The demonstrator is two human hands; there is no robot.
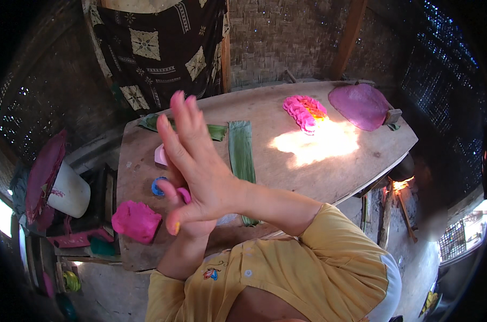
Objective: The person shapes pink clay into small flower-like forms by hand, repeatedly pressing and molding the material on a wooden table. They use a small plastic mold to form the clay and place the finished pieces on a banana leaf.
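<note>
My right hand (203,161) is raised over the near left of the table, its fingers stretched out and pointing up and away. Behind it, mostly hidden, is my left hand (199,228). The palms face each other, and a small piece of pink dough (185,195) shows between them. Just left of my hands, a large lump of pink dough (136,221) rests at the table's edge. Close behind my fingers lie a small blue round thing (158,186) and a pale pink block-like thing (160,155), partly covered.
On the wooden table (286,177) lie a green leaf strip (242,155), flattened pink and orange pieces (306,112) and a pink round sheet (359,106). A white bucket (70,190) stands left. A fire (400,185) burns beneath a dark pot beyond the right edge.
</note>
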